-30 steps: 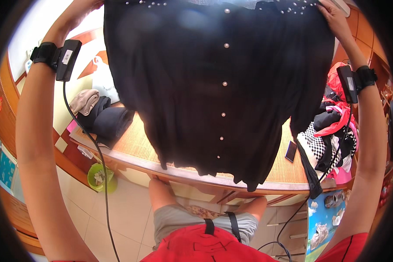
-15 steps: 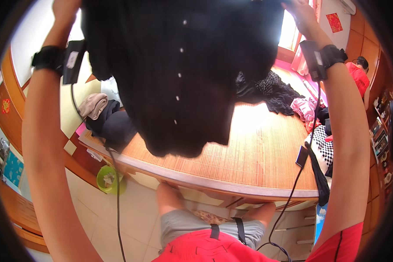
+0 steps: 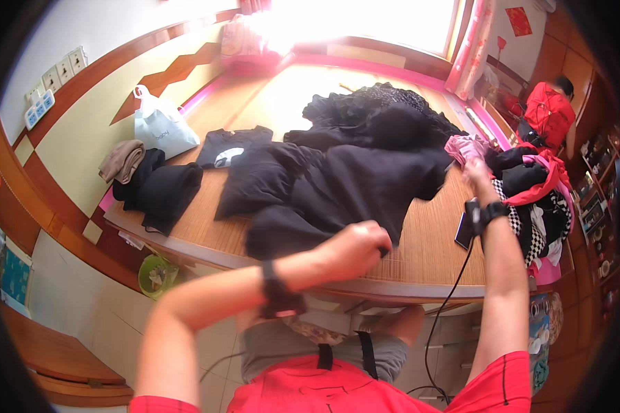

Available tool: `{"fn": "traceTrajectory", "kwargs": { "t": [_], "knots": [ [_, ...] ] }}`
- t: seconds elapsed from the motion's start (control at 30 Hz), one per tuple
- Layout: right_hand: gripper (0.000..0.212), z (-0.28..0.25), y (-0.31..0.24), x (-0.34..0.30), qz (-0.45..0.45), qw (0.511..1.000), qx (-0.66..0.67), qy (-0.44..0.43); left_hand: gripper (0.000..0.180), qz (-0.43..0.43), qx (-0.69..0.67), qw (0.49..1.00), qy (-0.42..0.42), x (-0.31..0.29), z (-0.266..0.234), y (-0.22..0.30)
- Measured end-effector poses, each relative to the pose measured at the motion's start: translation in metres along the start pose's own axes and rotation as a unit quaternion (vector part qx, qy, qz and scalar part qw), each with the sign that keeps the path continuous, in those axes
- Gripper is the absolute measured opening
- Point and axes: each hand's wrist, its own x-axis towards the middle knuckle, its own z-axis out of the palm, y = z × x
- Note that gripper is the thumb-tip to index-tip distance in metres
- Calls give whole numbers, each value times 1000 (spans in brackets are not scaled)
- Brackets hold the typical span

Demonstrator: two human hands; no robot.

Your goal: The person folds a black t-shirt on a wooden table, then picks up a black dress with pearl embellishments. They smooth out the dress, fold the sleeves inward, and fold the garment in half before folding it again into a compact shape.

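Black garment (image 3: 358, 180) lay just far of left hand (image 3: 355, 249), the nearer; long axis near-left to far-right. Left fingers curled, hold unclear; right hand (image 3: 475, 172) blurred, couldn't tell.

The left hand (image 3: 355, 249) is curled, its fingers (image 3: 377, 237) bent inward. Left of those fingers, the left forearm (image 3: 220, 292) is laid across the body, the left elbow (image 3: 167, 320) sharply bent. Beyond them to the right, the right hand (image 3: 474, 172) is held forward, blurred, the right forearm (image 3: 504, 275) extended.
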Motion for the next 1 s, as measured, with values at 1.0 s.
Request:
{"fn": "traceTrajectory", "kwargs": {
  "t": [1.0],
  "knots": [
    [53, 190, 106, -311, -90, 915, -392, -26, 68, -329, 513, 790, -72, -152, -118, -352]
  ]
}}
